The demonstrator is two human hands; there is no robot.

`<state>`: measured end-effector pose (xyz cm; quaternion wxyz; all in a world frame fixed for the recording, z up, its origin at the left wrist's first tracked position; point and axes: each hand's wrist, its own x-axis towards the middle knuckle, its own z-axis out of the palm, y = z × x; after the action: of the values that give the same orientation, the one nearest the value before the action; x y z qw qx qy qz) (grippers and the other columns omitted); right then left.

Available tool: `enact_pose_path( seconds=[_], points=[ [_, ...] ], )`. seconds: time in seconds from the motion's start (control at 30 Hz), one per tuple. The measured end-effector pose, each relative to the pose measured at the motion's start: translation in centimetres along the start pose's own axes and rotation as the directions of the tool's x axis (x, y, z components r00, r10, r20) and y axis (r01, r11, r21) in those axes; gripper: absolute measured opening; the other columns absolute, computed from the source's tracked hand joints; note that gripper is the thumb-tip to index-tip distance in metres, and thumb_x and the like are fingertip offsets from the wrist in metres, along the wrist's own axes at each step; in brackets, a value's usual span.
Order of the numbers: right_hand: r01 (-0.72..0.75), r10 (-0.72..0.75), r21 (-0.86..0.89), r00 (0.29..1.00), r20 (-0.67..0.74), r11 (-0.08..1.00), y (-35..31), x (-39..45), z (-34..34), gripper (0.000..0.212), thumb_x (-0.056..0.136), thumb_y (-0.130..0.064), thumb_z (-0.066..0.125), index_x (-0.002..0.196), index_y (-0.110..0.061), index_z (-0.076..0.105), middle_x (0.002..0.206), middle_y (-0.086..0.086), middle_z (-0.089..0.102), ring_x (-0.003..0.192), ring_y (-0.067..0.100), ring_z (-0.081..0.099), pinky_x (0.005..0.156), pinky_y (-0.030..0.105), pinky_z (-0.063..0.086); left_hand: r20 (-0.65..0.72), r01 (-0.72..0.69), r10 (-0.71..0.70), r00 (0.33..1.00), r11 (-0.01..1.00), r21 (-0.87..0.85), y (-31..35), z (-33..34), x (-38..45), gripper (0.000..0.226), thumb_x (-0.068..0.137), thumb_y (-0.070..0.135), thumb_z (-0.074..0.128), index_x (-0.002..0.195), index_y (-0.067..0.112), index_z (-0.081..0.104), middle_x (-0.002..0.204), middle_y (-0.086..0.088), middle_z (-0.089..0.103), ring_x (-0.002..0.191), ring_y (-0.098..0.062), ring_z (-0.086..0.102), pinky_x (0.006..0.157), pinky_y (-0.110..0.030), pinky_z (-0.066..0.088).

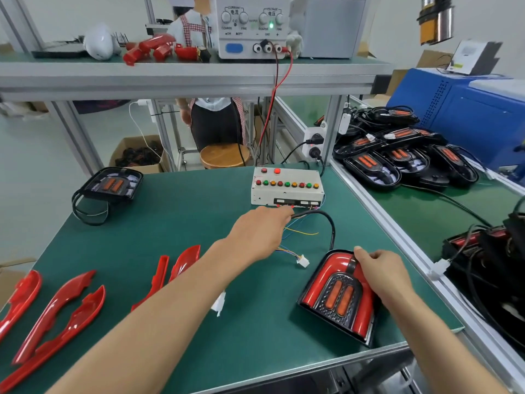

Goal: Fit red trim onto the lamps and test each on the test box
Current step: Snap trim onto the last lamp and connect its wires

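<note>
At the box's [287, 186] front edge, my left hand [260, 231] pinches the cable [326, 220] end, sockets just ahead of the fingers. Cable arcs back right to the lamp [338, 297], red trim on, near edge. Right hand [383, 273] grips its top corner. I judge left is the plugging hand.

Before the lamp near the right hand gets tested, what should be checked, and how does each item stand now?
1. Red trim fitted on lamp: ok.
2. Right hand steadying the lamp: ok.
3. Left hand at the test box sockets, holding the lamp's black cable: ok.
4. Plug seated in the socket: cannot tell, hand hides it.
5. Power supply on: ok, green light showing.
6. White connector lies loose on the mat: not ok.
</note>
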<state>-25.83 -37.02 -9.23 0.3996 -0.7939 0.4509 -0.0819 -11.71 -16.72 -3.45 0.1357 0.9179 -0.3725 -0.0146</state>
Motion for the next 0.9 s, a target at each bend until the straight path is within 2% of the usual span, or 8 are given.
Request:
enact_pose_path(
  seconds=[0.23,0.33,0.43,0.53,0.63,0.7,0.77,0.9],
  points=[
    [0.329,-0.335,-0.062,0.926,-0.175,0.942,0.3,-0.6,0.2,0.04,0.099,-0.05,0.053,0.112,-0.014,0.064,0.115,0.004,0.067,0.113,0.025,0.059,0.099,0.043,0.048,0.087,-0.069,0.063,0.994,0.996,0.062,1.4,0.4,2.1,0.02,0.099,0.004,0.041,0.091,0.022,0.045,0.072,0.0,0.045,0.064,-0.024,0.046,0.05,-0.034,0.025],
    [0.722,-0.725,-0.103,0.657,-0.207,0.684,-1.9,-1.9,-0.6,0.036,0.096,-0.026,0.065,0.13,-0.014,0.061,0.132,0.002,0.059,0.13,0.021,0.049,0.111,0.029,0.033,0.096,-0.115,0.111,0.989,0.992,0.042,1.8,-0.4,2.6,0.016,0.102,0.012,0.042,0.092,0.019,0.052,0.083,-0.004,0.058,0.08,-0.031,0.054,0.06,-0.038,0.04],
    [0.91,-0.915,-0.151,0.399,0.059,0.386,-5.0,-2.1,-0.6,0.071,0.083,-0.024,0.064,0.151,-0.013,0.044,0.152,-0.001,0.046,0.146,0.015,0.035,0.124,0.032,0.017,0.119,-0.176,0.198,0.973,0.969,-0.175,2.8,-1.3,2.7,0.022,0.106,0.026,0.048,0.102,0.02,0.068,0.101,-0.004,0.07,0.094,-0.027,0.059,0.082,-0.04,0.049],
    [0.893,-0.862,-0.078,0.449,0.235,0.444,-6.9,-1.5,-0.1,0.076,0.09,-0.02,0.068,0.157,-0.02,0.032,0.134,-0.007,0.052,0.129,0.007,0.045,0.124,0.037,0.021,0.071,-0.149,0.199,0.978,0.888,-0.435,3.3,-1.9,1.9,0.021,0.102,0.03,0.056,0.089,0.023,0.072,0.088,-0.002,0.072,0.078,-0.015,0.061,0.073,-0.035,0.048],
    [0.868,-0.848,-0.017,0.489,0.204,0.497,-7.5,-0.2,-0.4,0.057,0.099,-0.021,0.064,0.152,-0.017,0.044,0.109,-0.013,0.051,0.098,-0.005,0.05,0.096,0.019,0.041,0.083,-0.097,0.182,0.98,0.797,-0.596,2.1,-1.9,0.6,0.018,0.1,0.04,0.059,0.099,0.024,0.066,0.09,-0.006,0.073,0.074,-0.016,0.068,0.072,-0.036,0.059],
    [0.844,-0.834,-0.003,0.531,0.15,0.536,-7.7,0.3,-1.1,0.034,0.102,-0.026,0.058,0.136,-0.025,0.062,0.095,-0.014,0.051,0.088,-0.008,0.052,0.081,0.009,0.036,0.121,-0.027,0.128,0.984,0.789,-0.614,0.4,-1.5,-0.5,0.025,0.098,0.05,0.06,0.111,0.028,0.06,0.085,0.002,0.074,0.071,-0.009,0.071,0.061,-0.026,0.056],
    [0.785,-0.784,0.02,0.617,0.059,0.619,-7.3,1.1,-2.1,0.014,0.103,-0.031,0.057,0.1,-0.037,0.069,0.089,-0.004,0.057,0.081,-0.001,0.054,0.072,0.016,0.038,0.157,0.002,0.113,0.981,0.807,-0.59,-1.8,-1.2,-1.6,0.023,0.095,0.049,0.062,0.108,0.03,0.057,0.08,0.004,0.074,0.068,-0.008,0.068,0.056,-0.02,0.047],
    [0.676,-0.678,0.077,0.735,-0.003,0.733,-5.8,2.5,-3.6,0.022,0.104,-0.035,0.052,0.086,-0.037,0.064,0.085,-0.003,0.059,0.072,0.006,0.054,0.063,0.013,0.038,0.191,0.035,0.125,0.974,0.744,-0.667,-5.0,-0.4,-3.2,0.013,0.098,0.032,0.062,0.103,0.021,0.066,0.082,0.001,0.075,0.074,-0.017,0.071,0.071,-0.028,0.053]
  ],
)
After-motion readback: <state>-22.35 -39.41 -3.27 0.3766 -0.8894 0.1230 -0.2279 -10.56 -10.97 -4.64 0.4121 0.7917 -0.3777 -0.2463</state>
